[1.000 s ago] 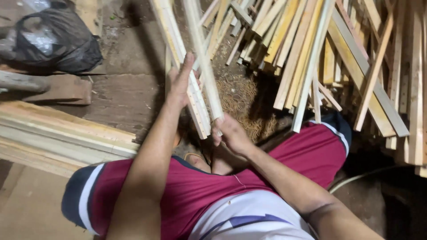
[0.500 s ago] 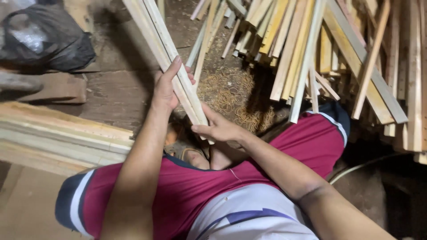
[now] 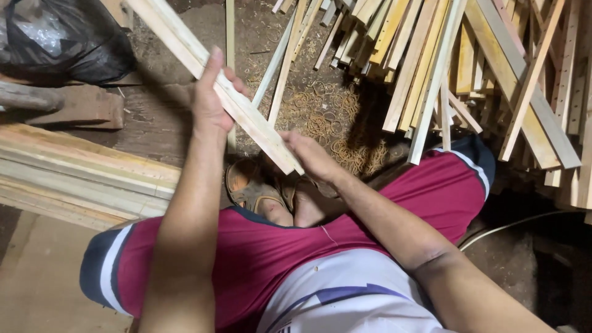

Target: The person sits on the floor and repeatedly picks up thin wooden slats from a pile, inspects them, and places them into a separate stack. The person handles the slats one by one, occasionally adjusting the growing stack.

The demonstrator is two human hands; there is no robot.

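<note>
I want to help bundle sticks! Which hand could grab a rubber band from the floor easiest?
Probably the right hand: it only steadies the slat bundle's lower end, close above the rubber bands. The left hand grips the bundle higher up.

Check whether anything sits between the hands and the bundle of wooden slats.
Nothing visible does. The left hand already grips the bundle of wooden slats midway, and the right hand holds its near end.
</note>
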